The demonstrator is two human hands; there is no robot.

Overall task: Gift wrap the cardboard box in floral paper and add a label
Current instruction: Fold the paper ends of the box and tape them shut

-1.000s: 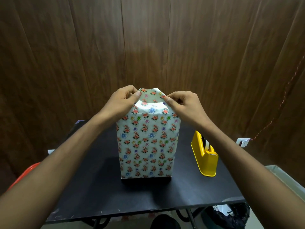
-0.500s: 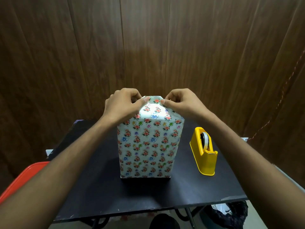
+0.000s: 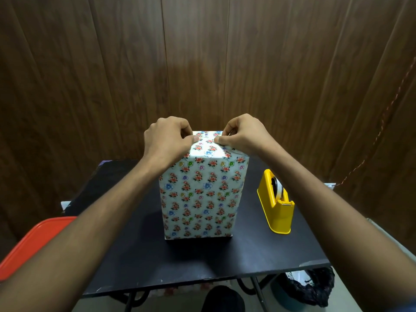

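A tall box wrapped in white floral paper (image 3: 200,194) stands upright in the middle of a black table (image 3: 202,264). Its top paper is folded inward into a flap (image 3: 208,145). My left hand (image 3: 167,138) pinches the flap's left corner with curled fingers and thumb. My right hand (image 3: 242,135) pinches the flap's right corner the same way. Both thumbs press down on the paper near the top edge. The far side of the top is hidden behind my hands. No label is visible.
A yellow tape dispenser (image 3: 275,203) with a roll of tape stands on the table right of the box. A red tray or seat (image 3: 31,242) sits at the lower left. A black bag (image 3: 313,287) lies below the table's right corner. Wood panels are behind.
The raised top flap has been folded lower and flatter over the box. Both hands moved closer together on top, thumbs pressing down. The view tilted slightly downward.
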